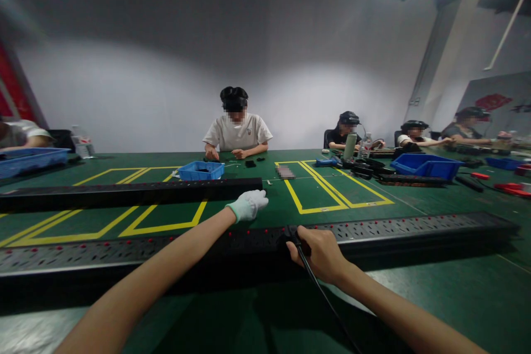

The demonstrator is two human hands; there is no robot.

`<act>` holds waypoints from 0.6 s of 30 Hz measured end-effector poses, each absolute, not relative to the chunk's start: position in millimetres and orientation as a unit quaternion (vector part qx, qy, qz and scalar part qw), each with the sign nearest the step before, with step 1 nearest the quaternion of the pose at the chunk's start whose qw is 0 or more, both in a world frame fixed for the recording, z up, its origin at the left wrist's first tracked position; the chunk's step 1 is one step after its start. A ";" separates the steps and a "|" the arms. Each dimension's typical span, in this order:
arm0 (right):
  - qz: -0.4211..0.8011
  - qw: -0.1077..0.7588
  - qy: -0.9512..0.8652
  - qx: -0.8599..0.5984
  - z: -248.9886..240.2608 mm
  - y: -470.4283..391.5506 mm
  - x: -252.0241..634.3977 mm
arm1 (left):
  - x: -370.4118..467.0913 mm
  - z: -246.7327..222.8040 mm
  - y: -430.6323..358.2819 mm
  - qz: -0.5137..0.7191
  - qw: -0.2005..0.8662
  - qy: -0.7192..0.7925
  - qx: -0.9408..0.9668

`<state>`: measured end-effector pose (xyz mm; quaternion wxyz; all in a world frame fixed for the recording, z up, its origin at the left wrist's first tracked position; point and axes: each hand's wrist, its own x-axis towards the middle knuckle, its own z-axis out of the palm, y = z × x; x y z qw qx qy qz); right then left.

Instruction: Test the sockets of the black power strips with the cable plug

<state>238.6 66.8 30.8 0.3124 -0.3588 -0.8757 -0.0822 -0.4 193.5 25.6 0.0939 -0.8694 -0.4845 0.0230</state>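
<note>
A long black power strip [385, 228] with rows of slots and small red buttons lies across the table in front of me. My right hand [321, 249], bare, is closed around a black plug [291, 234] at the strip's middle; its black cable [319, 287] runs down toward me. Whether the pins are in the slots is hidden. My left hand [250, 204], in a white glove, hovers just beyond the strip with its fingers curled together. What they hold, if anything, cannot be made out. Close to it ends a second long black strip [136, 192].
Yellow tape rectangles [321, 211] mark the green table [232, 321]. A small blue bin [202, 170] stands beyond the second strip, before a seated person [237, 130]. At right are a larger blue bin [426, 166], dark parts and a green bottle [349, 145]. Other people sit farther along.
</note>
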 end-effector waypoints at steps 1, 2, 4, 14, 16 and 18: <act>-0.085 0.312 -0.875 -0.360 31.1 66.6 238.5 | 0.1 25.8 194.0 0.027 0.099 -0.485 -0.869; -0.086 0.312 -0.875 -0.361 31.3 66.3 238.3 | 0.6 26.1 194.3 0.030 0.103 -0.486 -0.867; -0.086 0.313 -0.874 -0.363 31.4 66.0 238.1 | 1.7 26.9 193.5 0.029 0.111 -0.489 -0.865; -0.086 0.307 -0.876 -0.363 29.6 68.1 238.7 | 9.6 39.8 178.8 -0.045 0.149 -0.500 -0.852; -0.089 0.305 -0.876 -0.364 29.3 68.3 238.7 | 11.5 42.8 176.1 -0.061 0.153 -0.502 -0.849; -0.089 0.305 -0.875 -0.365 29.0 68.3 238.7 | 13.0 45.0 173.2 -0.074 0.156 -0.504 -0.847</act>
